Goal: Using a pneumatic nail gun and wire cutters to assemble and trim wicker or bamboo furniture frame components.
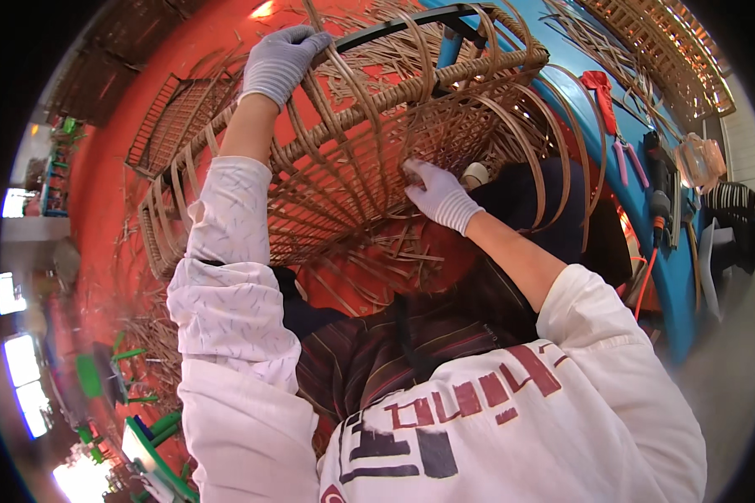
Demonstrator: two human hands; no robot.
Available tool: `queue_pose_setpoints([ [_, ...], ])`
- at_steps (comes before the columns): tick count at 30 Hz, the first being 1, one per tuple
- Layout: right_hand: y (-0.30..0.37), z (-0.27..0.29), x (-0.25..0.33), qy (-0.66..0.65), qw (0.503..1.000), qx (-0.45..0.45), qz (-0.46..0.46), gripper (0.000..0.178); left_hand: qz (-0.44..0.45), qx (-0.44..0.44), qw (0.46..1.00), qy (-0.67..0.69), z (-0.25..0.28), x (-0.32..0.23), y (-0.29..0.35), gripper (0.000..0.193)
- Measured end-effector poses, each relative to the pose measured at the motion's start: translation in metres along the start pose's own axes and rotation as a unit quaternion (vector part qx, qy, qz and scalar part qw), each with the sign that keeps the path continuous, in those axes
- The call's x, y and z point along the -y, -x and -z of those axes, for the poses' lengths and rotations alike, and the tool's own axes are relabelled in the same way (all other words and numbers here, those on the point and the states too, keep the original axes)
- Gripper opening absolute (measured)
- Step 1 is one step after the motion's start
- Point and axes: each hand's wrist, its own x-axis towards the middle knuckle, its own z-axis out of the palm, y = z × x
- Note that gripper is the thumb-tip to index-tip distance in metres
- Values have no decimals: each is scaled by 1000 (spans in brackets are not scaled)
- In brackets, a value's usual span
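A long woven rattan basket frame (386, 105) lies tilted across my lap, with a thick wrapped rim and an open lattice side. Loose rattan strips (554, 138) loop out from its right end. My left hand (281, 65), in a pale striped glove, is closed at the far upper edge, its thumb and fingers around a flat rattan strip (337, 60). Lower down, my right hand (441, 196), gloved alike, has its fingertips pinched together at the lattice. A thin strip seems to be in them, though the fingertips partly hide it.
To the right, a blue table (678, 293) bears purple-handled pliers (627, 161), a dark tool with an orange cord (659, 210) and rattan strips. Another woven piece (176, 113) lies on the red floor (172, 54), among scattered offcuts. A large woven basket (688, 59) stands far right.
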Motion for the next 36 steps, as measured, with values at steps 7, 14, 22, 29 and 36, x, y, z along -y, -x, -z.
queue_pose_setpoints([
  [7, 22, 8, -1, -188, 950, -213, 129, 23, -14, -40, 997, -62, -6, -12, 25, 36],
  [14, 51, 44, 47, -223, 923, -275, 152, 18, -8, -52, 994, -94, -4, -35, 58, 37],
  [22, 85, 59, 61, -270, 915, -256, 159, 19, 0, -72, 990, -122, -8, -51, 75, 39],
  [29, 82, 86, 61, -238, 913, -276, 185, 23, -6, -87, 991, -101, -11, -47, 78, 38],
  [36, 81, 78, 70, -277, 922, -217, 160, 24, 4, -65, 992, -108, -12, -57, 86, 34],
])
